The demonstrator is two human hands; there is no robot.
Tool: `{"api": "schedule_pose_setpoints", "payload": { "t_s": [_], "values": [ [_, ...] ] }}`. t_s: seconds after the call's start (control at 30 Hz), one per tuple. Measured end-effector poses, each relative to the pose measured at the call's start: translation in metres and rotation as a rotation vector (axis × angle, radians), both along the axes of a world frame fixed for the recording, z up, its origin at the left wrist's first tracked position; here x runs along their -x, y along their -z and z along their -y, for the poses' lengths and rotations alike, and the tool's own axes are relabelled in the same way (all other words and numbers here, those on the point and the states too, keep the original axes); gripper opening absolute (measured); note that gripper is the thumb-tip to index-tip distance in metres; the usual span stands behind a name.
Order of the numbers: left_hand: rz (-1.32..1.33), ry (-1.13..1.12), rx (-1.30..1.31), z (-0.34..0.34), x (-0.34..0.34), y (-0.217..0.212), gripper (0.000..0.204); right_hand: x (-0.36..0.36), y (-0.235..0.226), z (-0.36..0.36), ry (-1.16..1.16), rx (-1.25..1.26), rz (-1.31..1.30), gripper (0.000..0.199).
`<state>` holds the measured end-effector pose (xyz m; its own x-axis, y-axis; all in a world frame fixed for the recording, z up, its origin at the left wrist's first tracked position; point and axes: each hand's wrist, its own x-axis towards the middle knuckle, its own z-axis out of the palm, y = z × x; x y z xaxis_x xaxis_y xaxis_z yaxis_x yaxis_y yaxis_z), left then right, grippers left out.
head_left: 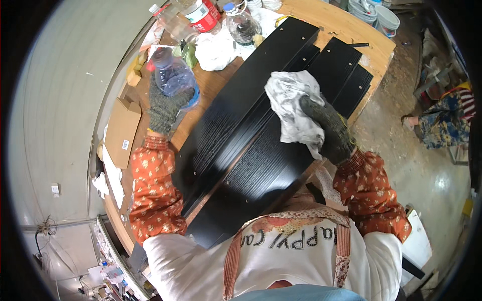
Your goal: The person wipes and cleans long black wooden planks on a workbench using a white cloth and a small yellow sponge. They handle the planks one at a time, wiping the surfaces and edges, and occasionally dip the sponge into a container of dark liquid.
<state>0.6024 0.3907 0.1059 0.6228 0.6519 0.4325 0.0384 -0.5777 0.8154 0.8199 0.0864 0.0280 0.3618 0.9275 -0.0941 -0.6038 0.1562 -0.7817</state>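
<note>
My left hand [163, 111], in a grey knit glove, is closed around a clear plastic bottle [173, 75] with bluish liquid in it, at the table's left side. A crumpled white rag [292, 103] with dark smudges is gripped in my gloved right hand [332, 129], over the black boards. One long black grooved board [226, 113] lies slantwise across the table. Beside it, nearer my body, is another black board [261, 173], with a narrow gap between the two. Shorter black boards [335, 62] lie at the far right. Small light dots mark the boards near their ends.
Plastic bottles [243, 27] and a wadded white cloth [215, 52] stand at the far left of the wooden table [369, 30]. A cardboard box [122, 131] sits at its left edge. White buckets [386, 21] and another person's leg [442, 125] show at right.
</note>
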Motion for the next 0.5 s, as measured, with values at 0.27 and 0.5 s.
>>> {"api": "schedule_pose_setpoints", "payload": {
  "t_s": [0.27,0.5],
  "values": [
    [-0.653,0.024,-0.974,0.134,-0.005,-0.036,0.074,0.022,-0.004,0.009,-0.058,0.061,-0.267,0.031],
    [-0.948,-0.051,-1.129,0.168,-0.016,-0.031,0.062,0.035,-0.013,0.011,-0.312,-0.035,-0.502,0.037]
  ]
}}
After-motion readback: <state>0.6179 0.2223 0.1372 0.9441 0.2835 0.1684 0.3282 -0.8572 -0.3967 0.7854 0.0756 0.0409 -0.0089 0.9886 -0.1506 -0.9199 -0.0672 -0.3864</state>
